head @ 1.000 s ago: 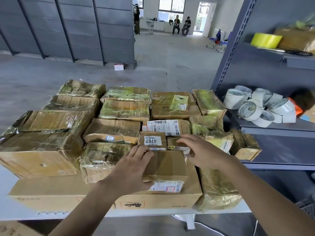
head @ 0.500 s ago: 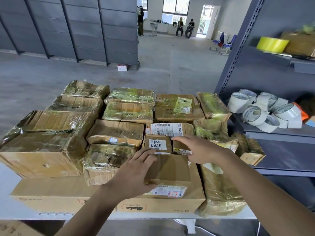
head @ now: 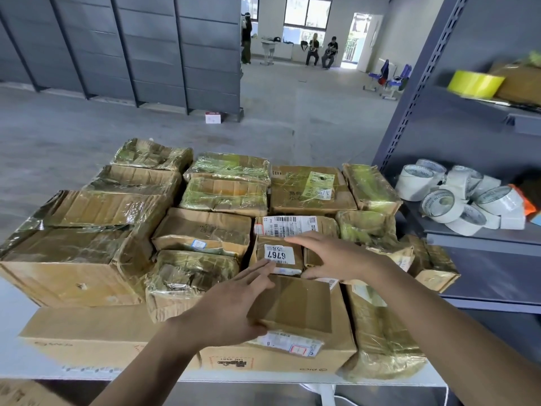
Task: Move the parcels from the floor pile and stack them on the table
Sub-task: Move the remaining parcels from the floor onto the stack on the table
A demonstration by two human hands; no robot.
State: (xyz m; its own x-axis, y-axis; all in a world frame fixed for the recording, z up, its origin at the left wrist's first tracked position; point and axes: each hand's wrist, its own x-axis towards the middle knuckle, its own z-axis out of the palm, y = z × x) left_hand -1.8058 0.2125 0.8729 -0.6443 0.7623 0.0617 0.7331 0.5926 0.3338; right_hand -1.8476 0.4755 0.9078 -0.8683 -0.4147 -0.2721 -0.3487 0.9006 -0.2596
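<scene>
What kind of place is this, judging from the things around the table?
Probably a parcel sorting room or small warehouse. Many taped cardboard parcels crowd the table, rolls of packing tape lie on a metal shelf rack, and more grey racks stand along the far wall.

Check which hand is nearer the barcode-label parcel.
Right. The right hand has its fingertips at the barcode-label parcel's near edge; the left hand is nearer the person, at the small brown box.

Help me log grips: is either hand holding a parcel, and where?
Nothing gripped: the left hand rests flat on the small box at its left edge; the right hand is open.
</scene>
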